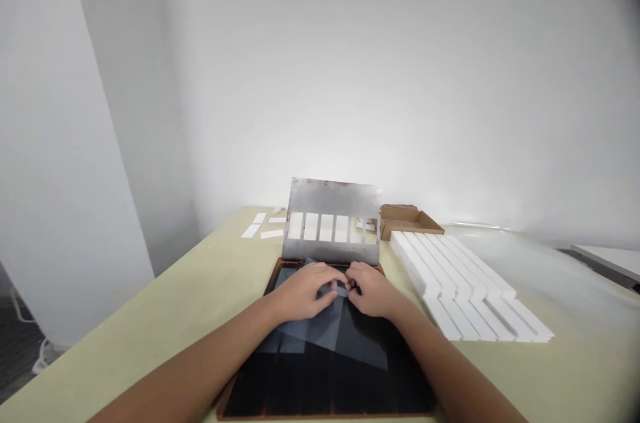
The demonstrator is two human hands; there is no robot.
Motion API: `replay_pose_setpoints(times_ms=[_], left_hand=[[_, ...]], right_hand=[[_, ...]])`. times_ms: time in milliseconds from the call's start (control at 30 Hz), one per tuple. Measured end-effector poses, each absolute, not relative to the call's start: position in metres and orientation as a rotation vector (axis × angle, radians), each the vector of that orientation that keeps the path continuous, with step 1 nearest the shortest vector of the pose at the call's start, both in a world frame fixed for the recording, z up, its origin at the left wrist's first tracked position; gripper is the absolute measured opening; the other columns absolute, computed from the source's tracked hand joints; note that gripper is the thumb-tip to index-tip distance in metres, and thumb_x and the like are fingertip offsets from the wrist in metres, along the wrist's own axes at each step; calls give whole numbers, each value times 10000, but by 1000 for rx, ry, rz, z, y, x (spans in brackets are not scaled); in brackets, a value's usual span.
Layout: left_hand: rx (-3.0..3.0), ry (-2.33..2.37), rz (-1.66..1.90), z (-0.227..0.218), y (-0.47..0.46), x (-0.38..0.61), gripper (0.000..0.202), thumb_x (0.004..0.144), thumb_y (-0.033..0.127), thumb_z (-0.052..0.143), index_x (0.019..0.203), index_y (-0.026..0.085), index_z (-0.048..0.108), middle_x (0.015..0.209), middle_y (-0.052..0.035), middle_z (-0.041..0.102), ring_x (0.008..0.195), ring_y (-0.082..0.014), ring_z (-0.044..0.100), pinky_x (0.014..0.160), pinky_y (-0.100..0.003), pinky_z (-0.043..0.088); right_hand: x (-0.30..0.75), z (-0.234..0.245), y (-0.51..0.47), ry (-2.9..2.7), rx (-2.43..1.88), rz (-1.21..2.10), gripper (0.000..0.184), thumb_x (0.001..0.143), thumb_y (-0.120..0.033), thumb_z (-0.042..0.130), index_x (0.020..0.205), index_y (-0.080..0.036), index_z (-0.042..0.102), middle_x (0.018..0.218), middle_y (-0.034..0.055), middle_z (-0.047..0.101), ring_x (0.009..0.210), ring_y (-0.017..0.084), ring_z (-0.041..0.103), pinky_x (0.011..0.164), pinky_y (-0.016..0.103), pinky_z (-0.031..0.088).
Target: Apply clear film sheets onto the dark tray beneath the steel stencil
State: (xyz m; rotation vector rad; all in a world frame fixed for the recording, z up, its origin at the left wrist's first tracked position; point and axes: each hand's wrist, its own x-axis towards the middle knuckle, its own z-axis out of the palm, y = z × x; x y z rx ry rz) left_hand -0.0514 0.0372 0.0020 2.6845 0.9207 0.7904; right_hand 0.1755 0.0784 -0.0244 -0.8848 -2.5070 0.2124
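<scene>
A dark flat board (pixel 320 386) with an orange-brown edge lies in front of me, with thin see-through film sheets (pixel 320 333) overlapping on it. Over its far part my left hand (pixel 307 291) is closed in a pinch, fingertips near a small pale piece of film (pixel 343 291). From the other side my right hand (pixel 373 290) curls its fingers at the same piece, almost touching the left fingertips. The exact grip is partly hidden by the fingers. Behind both hands a grey metal frame plate (pixel 335 198) with a row of rectangular openings stands tilted up at the board's far edge.
Stacked white foam-like strips (pixel 465 276) lie on the right of the pale table (pixel 190 303). An open cardboard box (pixel 407 220) sits behind them. Several small white cards (pixel 251 230) lie at the back left. Clear plastic sheeting (pixel 560 276) covers the far right; a wall stands behind.
</scene>
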Motion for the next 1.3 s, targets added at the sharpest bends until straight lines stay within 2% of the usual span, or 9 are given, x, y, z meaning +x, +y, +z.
replay_pose_setpoints(times_ms=[867,1300], left_hand=[[2662,1008,857,5,35,-53,301,952,196,506,1231,265,593,992,-29,664,971,-215,609,876,-349,455],[2650,1006,866,4,36,-53,295,960,219,494,1235,257,596,993,-43,672,981,-229,607,879,-357,461]], right_hand=[[180,-20,79,-2487,-1051,159,82,711,-125,592,732,-189,546,786,6,563,761,156,514,674,265,331],[177,-19,77,-2522,-885,250,154,660,-48,573,729,-185,569,774,1,556,761,147,518,700,239,378]])
